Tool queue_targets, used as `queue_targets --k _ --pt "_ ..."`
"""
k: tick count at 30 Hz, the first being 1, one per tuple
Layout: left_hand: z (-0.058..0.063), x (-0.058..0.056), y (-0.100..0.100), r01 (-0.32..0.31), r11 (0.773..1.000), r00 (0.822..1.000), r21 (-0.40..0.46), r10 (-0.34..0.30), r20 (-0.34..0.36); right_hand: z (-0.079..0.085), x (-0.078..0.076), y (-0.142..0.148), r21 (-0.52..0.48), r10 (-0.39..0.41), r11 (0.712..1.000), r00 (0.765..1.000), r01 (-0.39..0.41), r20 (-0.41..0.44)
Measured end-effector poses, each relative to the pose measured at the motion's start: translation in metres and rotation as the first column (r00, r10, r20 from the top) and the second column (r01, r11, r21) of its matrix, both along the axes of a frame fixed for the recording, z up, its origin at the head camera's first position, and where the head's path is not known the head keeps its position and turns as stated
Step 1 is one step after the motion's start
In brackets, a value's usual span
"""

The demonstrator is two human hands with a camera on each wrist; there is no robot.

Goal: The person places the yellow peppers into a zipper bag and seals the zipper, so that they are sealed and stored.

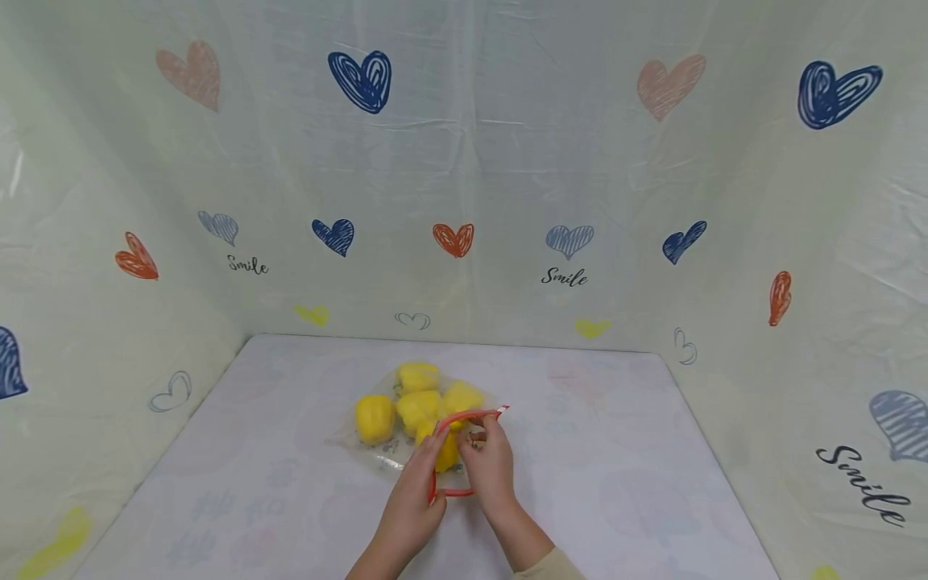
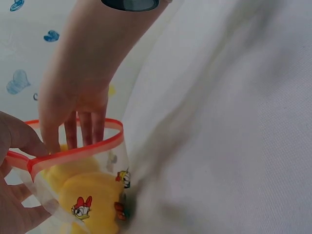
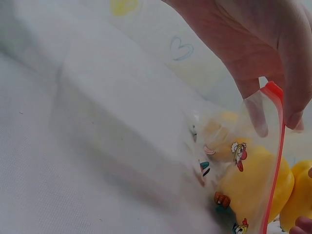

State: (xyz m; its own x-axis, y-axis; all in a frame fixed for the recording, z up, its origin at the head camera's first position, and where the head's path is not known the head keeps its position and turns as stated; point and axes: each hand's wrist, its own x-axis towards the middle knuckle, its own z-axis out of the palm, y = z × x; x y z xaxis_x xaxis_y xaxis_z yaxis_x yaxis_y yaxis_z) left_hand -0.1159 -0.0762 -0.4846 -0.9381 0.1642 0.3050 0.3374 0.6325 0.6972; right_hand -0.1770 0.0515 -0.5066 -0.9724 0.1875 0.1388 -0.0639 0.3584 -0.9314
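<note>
A clear zip bag (image 2: 105,158) with a red rim and printed cartoon ducks holds a yellow bell pepper (image 3: 251,183). My left hand (image 1: 416,483) grips the bag's rim at its left side, thumb over the red edge and fingers outside. From the right, my right hand (image 1: 493,463) reaches to the bag's mouth. In the left wrist view its fingers (image 2: 86,127) hang fairly straight down into the opening, thumb close to the near rim. Seen from the right wrist, one finger shows through the plastic. Several more yellow bell peppers (image 1: 374,419) lie just beyond my hands.
Clear plastic (image 1: 387,463) surrounds the yellow peppers on the white table (image 1: 616,483). A pale curtain (image 1: 507,161) printed with hearts and "Smile" stands around the back and sides of the table. A dark band (image 2: 130,4) sits on the right wrist.
</note>
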Motion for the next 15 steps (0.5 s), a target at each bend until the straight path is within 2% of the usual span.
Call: queue_targets --k 4,7,15 --pt "-0.0003 -0.0001 -0.0005 0.004 1.0 1.0 0.005 -0.004 -0.023 0.0008 0.0001 -0.0012 0.0 0.059 0.998 0.998 -0.059 -0.021" --pt "-0.0002 0.0001 -0.0006 0.012 1.0 0.999 0.009 -0.011 -0.034 0.0004 -0.0004 -0.0021 0.016 0.082 0.996 0.997 -0.082 -0.002" --pt "0.0007 0.0011 -0.0004 0.017 1.0 0.999 0.02 -0.016 -0.039 -0.0026 0.0003 -0.0041 0.013 0.089 0.996 0.995 -0.089 0.035"
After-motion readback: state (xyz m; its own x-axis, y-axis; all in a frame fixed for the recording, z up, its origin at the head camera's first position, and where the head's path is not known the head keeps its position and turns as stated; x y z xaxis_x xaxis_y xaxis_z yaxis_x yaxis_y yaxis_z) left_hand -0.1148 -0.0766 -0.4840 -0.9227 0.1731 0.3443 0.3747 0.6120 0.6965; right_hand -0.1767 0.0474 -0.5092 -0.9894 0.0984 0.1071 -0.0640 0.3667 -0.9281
